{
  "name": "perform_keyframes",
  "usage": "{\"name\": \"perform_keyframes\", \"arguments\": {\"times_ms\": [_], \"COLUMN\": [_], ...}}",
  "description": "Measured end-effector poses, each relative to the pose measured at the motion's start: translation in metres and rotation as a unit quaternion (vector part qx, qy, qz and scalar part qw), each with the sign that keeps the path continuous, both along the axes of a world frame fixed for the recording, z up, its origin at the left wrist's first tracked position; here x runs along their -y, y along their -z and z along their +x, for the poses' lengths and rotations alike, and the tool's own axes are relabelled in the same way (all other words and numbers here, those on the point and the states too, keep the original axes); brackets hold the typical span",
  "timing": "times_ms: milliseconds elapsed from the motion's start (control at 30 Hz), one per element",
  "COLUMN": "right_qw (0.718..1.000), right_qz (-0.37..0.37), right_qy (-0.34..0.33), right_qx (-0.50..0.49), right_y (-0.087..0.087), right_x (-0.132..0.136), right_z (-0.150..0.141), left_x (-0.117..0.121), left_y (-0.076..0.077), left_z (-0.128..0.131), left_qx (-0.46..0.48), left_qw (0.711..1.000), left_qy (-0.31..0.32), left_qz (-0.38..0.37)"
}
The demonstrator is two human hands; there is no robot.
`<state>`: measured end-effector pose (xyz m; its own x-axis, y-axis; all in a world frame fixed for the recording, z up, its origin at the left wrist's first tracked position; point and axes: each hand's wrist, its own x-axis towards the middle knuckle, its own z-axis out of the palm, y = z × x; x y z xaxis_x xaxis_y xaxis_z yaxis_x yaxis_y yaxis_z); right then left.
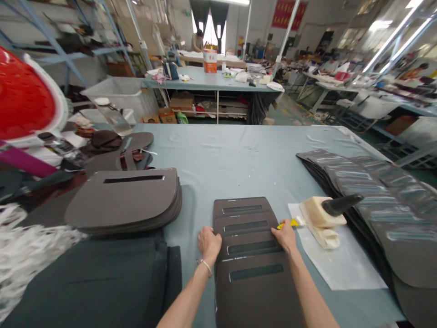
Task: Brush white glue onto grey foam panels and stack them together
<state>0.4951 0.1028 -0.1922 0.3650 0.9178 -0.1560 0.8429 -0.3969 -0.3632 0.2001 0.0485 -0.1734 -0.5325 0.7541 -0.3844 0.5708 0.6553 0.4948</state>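
In front of me several brown-grey panels lie overlapped in a row, each with a long dark slot. My left hand is closed at their left edge, its thumb and fingers pinching the side of a panel. At the right edge, my right hand is closed around a small yellow scraper whose pale tip points right, while its fingers also touch the panels. Close by on the right, a cream block-shaped container with a black handle rests on a white sheet.
Left of the panels sit a stack of slotted flaps and folded dark fabric. Overlapping glossy panels are fanned along the right. A clear bottle and a red-and-white object are at the far left. Another worktable stands beyond.
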Motion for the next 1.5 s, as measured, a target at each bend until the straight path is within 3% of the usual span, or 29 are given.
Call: {"name": "perform_keyframes", "arguments": {"times_ms": [167, 233, 333, 533, 700, 1000, 1133, 1233, 1333, 1433, 1500], "right_qw": [0.998, 0.997, 0.99, 0.944, 0.927, 0.93, 0.95, 0.966, 0.973, 0.964, 0.954], "right_qz": [0.051, 0.069, 0.129, 0.289, 0.319, 0.327, 0.276, 0.231, 0.211, 0.252, 0.286], "right_qy": [-0.011, -0.016, -0.049, -0.103, -0.114, -0.116, -0.115, -0.118, -0.092, -0.082, -0.089], "right_qx": [0.029, 0.029, 0.034, 0.123, 0.161, 0.123, 0.086, 0.023, -0.018, -0.011, -0.004], "right_y": [0.007, 0.012, 0.022, 0.039, 0.041, 0.03, 0.028, 0.025, 0.02, 0.011, 0.005], "right_x": [0.004, 0.009, 0.02, 0.034, 0.002, -0.148, -0.183, -0.187, -0.181, -0.169, -0.156], "right_z": [0.0, 0.0, -0.003, -0.009, -0.016, -0.056, -0.061, -0.054, -0.044, -0.037, -0.039], "left_x": [0.017, 0.032, 0.052, 0.06, 0.03, -0.106, -0.141, -0.146, -0.137, -0.111, -0.081], "left_y": [-0.005, -0.004, -0.001, 0.004, 0.004, -0.002, 0.005, 0.008, 0.002, -0.013, -0.024], "left_z": [-0.002, -0.003, -0.002, 0.009, 0.005, -0.023, -0.033, -0.038, -0.041, -0.047, -0.056], "left_qx": [0.137, 0.179, 0.152, 0.165, 0.166, 0.087, 0.081, 0.101, 0.109, 0.074, 0.056], "left_qw": [0.987, 0.97, 0.954, 0.957, 0.952, 0.949, 0.95, 0.947, 0.949, 0.958, 0.96], "left_qy": [0.031, 0.094, 0.199, 0.174, 0.169, 0.183, 0.184, 0.186, 0.182, 0.152, 0.13], "left_qz": [0.083, 0.136, 0.164, 0.164, 0.195, 0.243, 0.24, 0.241, 0.234, 0.232, 0.242]}}
